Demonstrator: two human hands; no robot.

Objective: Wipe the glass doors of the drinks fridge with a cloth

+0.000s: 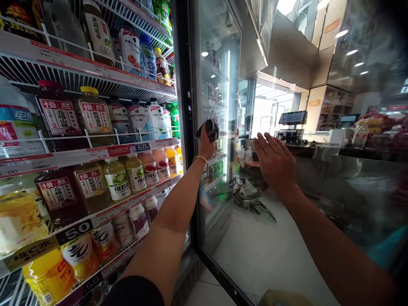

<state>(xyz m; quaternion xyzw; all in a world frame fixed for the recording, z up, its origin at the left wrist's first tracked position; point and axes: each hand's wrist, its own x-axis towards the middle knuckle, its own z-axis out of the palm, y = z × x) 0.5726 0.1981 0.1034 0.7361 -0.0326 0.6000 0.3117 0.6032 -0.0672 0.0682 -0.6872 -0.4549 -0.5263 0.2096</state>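
Observation:
My left hand (206,146), with a gold bangle at the wrist, is closed around a bunched dark cloth (211,128). It reaches to the hinge-side part of the open glass door (219,221) of a drinks fridge. Stretched out flat, the fingers of my right hand (276,163) are close together and hold nothing. That palm faces the glass farther right; I cannot tell whether it touches. To the left, the fridge shelves (95,153) carry rows of bottled drinks behind low white wire rails.
The door's black bottom frame (219,274) juts out over the tiled floor (245,250). Through the glass appear a crumpled grey-green bag (250,195) on the floor and a counter with a screen (293,117). A yellowish object (285,298) stands at the bottom edge.

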